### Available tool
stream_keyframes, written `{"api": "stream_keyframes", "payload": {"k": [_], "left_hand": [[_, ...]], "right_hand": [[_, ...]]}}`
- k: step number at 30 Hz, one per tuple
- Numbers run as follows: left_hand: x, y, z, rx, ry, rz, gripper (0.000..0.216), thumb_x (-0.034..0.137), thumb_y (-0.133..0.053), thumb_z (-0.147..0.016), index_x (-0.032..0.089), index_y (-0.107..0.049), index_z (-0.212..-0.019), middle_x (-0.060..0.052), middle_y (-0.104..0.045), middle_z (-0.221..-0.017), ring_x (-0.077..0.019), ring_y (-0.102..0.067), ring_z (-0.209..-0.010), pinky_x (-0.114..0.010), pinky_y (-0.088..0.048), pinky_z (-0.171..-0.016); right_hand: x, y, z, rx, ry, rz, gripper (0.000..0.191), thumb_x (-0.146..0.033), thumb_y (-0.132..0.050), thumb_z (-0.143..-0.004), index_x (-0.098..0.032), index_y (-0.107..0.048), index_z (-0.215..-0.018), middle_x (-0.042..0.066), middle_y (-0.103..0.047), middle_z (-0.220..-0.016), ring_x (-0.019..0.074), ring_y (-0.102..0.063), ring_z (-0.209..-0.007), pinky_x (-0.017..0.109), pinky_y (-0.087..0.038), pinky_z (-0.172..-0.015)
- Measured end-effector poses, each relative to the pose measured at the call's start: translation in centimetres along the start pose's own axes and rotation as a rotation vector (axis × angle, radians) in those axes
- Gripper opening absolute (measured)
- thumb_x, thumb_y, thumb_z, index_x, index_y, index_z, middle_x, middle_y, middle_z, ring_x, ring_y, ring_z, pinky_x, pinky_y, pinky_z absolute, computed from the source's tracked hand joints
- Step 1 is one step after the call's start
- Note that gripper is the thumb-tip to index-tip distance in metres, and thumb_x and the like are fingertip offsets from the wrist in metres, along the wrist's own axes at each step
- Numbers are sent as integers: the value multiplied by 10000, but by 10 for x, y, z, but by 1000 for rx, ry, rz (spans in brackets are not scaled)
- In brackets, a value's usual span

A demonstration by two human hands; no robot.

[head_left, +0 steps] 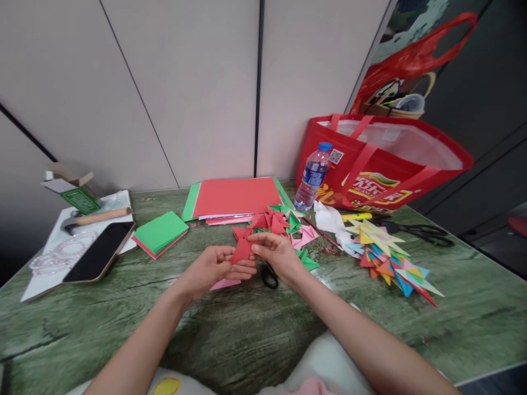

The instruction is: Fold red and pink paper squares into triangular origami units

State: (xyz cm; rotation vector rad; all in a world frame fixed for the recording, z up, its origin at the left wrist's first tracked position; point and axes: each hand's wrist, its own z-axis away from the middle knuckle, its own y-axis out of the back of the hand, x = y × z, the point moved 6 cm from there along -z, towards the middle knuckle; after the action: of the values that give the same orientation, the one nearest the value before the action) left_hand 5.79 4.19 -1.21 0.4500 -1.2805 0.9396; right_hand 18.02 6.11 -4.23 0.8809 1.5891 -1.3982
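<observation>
Between both hands is a small piece of folded red paper, held above the table's middle. My left hand pinches its lower left side, while the thumb and fingers of my right hand grip its right edge. Just behind lie several folded red paper pieces, with green ones and pink ones beside them. A pink sheet shows partly under my left hand. The black handle of scissors is below my right hand, and the rest is hidden.
Coloured sheets and a green paper stack lie behind. A water bottle and red bag stand back right, near colourful folded paper and black scissors. At left are a phone and a hammer.
</observation>
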Motion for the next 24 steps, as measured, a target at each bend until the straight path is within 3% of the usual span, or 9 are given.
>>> {"api": "stream_keyframes", "payload": {"k": [4, 9, 13, 20, 24], "left_hand": [[2, 0, 1, -74, -11, 58, 338, 133, -618, -658, 105, -579, -993, -170, -610, -1077, -263, -565, -1006, -416, -388, -913], [0, 17, -2, 120, -4, 114, 345, 143, -633, -642, 148, -544, -975, -115, -656, -981, -241, -626, -884, -398, -432, -848], [-3, 18, -4, 128, 20, 145, 283, 224, -626, -693, 151, -513, -942, -102, -673, -869, -250, -650, -795, -404, -479, -759], [-1, 8, -4, 132, -53, -174, 413, 280, -637, -695, 148, -448, -1037, -28, -632, -667, -201, -647, -602, -324, -504, -578], [-4, 5, -5, 103, -51, -231, 466, 250, -666, -651, 158, -442, -1049, -13, -608, -695, -180, -628, -554, -290, -490, -504]], "right_hand": [[-2, 6, -3, 42, 75, 28, 259, -193, -706, -590, -192, -615, -833, -14, -628, -735, 105, -588, -674, 226, -478, -639], [1, 7, -4, 57, 84, 120, 265, -190, -683, -614, -202, -582, -858, -9, -629, -759, 111, -586, -705, 221, -460, -635], [0, 1, -2, 24, 83, 121, 195, -221, -685, -609, -192, -601, -782, -17, -613, -726, 108, -580, -646, 232, -470, -611], [-5, -11, 4, -28, 63, 280, 178, -333, -582, -719, -175, -659, -750, 13, -656, -736, 142, -598, -682, 288, -473, -688], [-10, -16, 7, -71, 90, 329, 187, -341, -596, -702, -171, -669, -733, 32, -672, -825, 178, -602, -828, 306, -456, -775]]}}
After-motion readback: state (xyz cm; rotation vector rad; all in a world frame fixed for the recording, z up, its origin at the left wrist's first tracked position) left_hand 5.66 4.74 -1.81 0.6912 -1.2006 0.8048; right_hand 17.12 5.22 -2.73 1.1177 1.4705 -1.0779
